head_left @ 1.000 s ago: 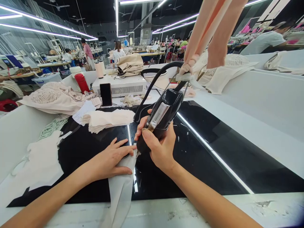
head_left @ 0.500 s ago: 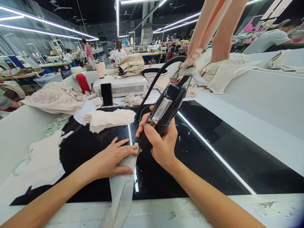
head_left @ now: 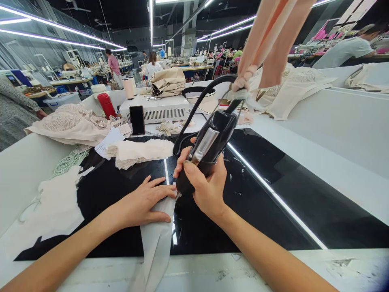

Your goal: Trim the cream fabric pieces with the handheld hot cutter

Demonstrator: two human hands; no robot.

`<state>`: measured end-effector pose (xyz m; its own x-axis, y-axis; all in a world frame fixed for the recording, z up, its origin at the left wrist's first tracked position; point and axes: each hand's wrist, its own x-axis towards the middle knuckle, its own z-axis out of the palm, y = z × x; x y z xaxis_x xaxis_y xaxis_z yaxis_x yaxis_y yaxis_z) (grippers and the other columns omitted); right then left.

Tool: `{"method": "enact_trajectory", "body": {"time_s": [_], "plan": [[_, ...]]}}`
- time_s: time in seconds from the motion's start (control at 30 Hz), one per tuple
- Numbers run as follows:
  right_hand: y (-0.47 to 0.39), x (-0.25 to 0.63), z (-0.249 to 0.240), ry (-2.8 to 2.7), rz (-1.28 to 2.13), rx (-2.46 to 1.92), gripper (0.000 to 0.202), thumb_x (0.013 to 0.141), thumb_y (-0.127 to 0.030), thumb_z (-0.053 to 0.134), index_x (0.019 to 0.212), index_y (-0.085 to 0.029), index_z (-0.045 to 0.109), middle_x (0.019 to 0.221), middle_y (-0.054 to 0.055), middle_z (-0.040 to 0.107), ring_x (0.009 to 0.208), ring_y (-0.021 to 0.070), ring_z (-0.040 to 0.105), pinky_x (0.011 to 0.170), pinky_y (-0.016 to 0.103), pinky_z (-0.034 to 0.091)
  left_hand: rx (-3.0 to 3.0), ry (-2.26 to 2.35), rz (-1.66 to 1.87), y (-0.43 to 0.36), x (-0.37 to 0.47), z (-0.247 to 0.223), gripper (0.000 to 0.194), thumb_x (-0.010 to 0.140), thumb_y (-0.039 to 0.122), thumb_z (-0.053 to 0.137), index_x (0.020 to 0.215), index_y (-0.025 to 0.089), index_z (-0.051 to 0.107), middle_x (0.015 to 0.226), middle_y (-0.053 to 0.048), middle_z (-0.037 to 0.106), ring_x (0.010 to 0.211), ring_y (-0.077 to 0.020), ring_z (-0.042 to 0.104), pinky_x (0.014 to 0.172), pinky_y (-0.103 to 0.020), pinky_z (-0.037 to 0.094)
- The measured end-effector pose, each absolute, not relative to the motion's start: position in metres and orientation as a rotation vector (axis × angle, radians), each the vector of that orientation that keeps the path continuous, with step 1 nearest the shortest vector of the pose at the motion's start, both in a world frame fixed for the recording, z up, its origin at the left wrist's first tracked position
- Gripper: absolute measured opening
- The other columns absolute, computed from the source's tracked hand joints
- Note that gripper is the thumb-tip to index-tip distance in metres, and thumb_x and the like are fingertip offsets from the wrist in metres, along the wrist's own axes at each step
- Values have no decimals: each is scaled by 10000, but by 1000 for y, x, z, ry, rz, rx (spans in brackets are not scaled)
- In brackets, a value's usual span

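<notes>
My right hand is wrapped round a black corded power tool with a silver panel on its side. The tool stands tilted, and its lower end meets the edge of a pale fabric strip; the exact kind of tool does not show. My left hand lies flat on that strip with its fingers spread, their tips close to the tool's lower end. Below my left hand the strip runs over the front edge of the glossy black board. Peach fabric bands are tied to the top of the tool.
Behind my left hand lies a stack of cream fabric pieces. More cut pieces and lace-patterned garments are on the left. A phone leans on a white vented box. A person in grey stands at the far left.
A person in grey has come into view at the left edge. My hands, the tool and the strip stay almost where they were.
</notes>
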<state>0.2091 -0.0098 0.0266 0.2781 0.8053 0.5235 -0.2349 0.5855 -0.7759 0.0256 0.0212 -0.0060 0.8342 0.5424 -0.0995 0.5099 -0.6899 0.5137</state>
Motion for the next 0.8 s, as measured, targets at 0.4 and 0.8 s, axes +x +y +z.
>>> {"method": "enact_trajectory", "body": {"time_s": [0.4,0.8], "plan": [[-19,205,24,-1077,808,-640,261,811,-289,764,993,-259,579,849,-38,654,727,152,647,757,377,606,2480,752,108,21,26,-5,518,897,392,807,1368,328,601,1543,-55,549,1543,-345,326,1269,-697,68],[-30,201,27,-1098,864,-578,276,815,-258,747,1018,-265,560,844,-40,638,683,141,622,674,353,607,2489,728,134,24,25,-9,591,894,408,806,1429,332,566,1548,-56,548,1556,-349,314,1284,-669,73]]}}
